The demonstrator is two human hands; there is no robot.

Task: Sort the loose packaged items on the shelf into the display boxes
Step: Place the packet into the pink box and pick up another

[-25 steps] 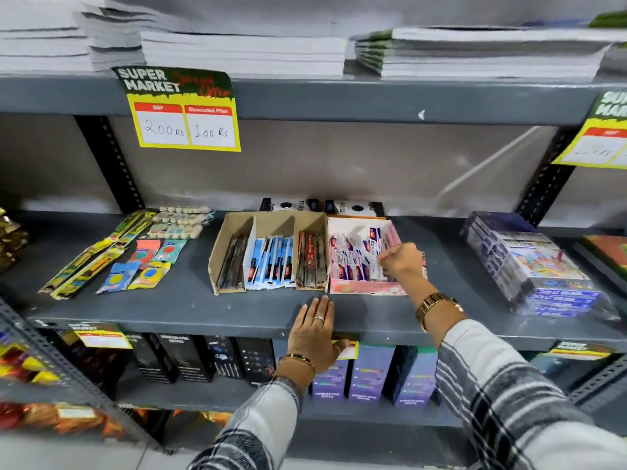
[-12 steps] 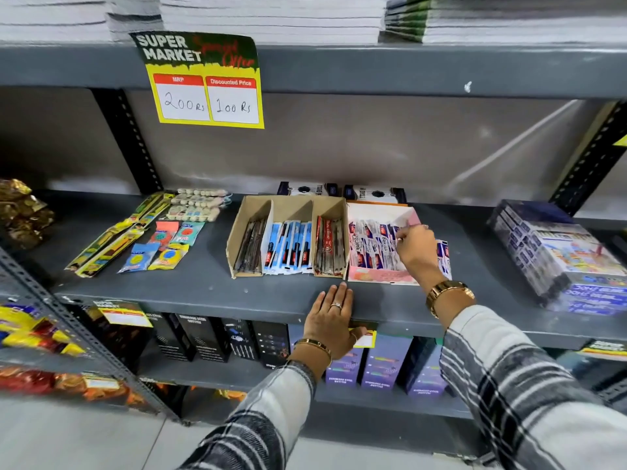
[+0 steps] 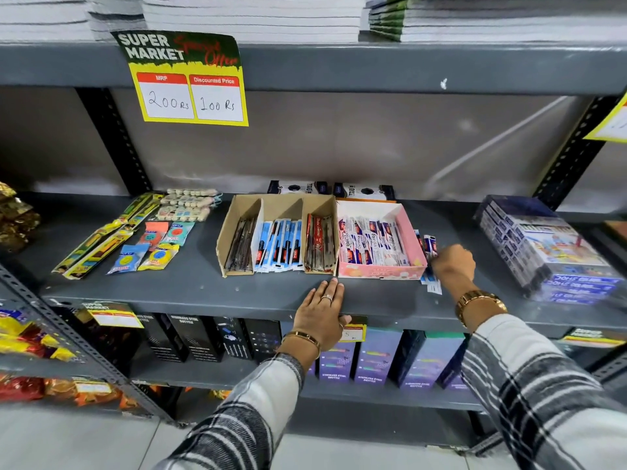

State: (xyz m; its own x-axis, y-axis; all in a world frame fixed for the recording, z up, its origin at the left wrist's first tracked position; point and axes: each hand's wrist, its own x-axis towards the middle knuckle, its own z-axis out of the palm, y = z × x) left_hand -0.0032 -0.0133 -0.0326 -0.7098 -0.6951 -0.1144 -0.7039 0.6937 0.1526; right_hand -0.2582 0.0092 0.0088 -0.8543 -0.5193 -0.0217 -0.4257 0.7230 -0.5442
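Observation:
A pink display box [image 3: 412, 239] on the grey shelf [image 3: 190, 290] holds several white, blue and red pen packets [image 3: 369, 244]. Left of it stands a brown cardboard box [image 3: 237, 212] with three compartments of packaged pens. Loose pen packets [image 3: 429, 245] lie just right of the pink box. My right hand [image 3: 453, 264] is curled over these loose packets, touching them; I cannot see whether the fingers have closed around them. My left hand [image 3: 320, 312] rests flat on the shelf's front edge, below the two boxes.
Loose yellow-green packets [image 3: 98, 242], small colourful packets [image 3: 152, 247] and white strip packs [image 3: 188, 206] lie at the shelf's left. A wrapped stack of boxes [image 3: 549, 247] sits at the right. Two dark cartons [image 3: 330, 189] stand behind the display boxes. A price sign [image 3: 190, 79] hangs above.
My right hand has left the inside of the pink box and moved right and down to the loose packets beside it. The left hand has stayed on the shelf edge.

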